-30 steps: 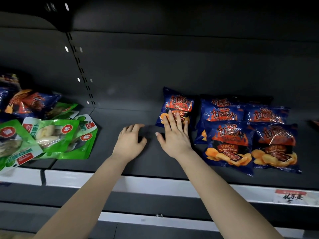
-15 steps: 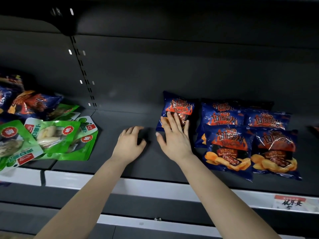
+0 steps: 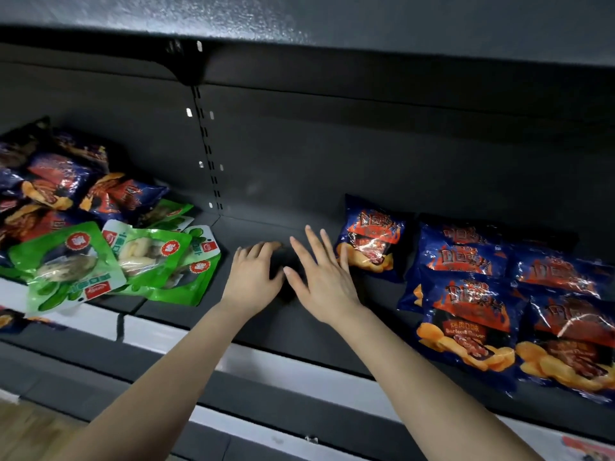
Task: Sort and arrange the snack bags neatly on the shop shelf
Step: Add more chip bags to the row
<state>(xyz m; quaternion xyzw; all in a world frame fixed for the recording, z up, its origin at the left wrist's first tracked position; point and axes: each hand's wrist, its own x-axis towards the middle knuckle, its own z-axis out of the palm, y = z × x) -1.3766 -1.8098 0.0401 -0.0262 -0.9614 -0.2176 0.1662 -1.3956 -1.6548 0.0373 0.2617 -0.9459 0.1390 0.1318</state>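
Note:
Blue and red chip bags lie in rows on the dark shelf at the right. One blue chip bag stands tilted against the back wall, just left of the rows. My right hand hovers flat with fingers spread, its fingertips beside that bag's left edge, holding nothing. My left hand rests palm down on the bare shelf next to it, fingers loosely curled. At the left lies a loose heap of green snack bags and more blue chip bags.
The shelf's back wall has a slotted upright. A white price rail runs along the front edge, with a red and white label at the lower right. The upper shelf overhangs. A bare stretch of shelf lies between the two groups.
My right hand has slid left off the standing blue chip bag. The camera has turned left, showing more of the left heap. My left hand has hardly moved.

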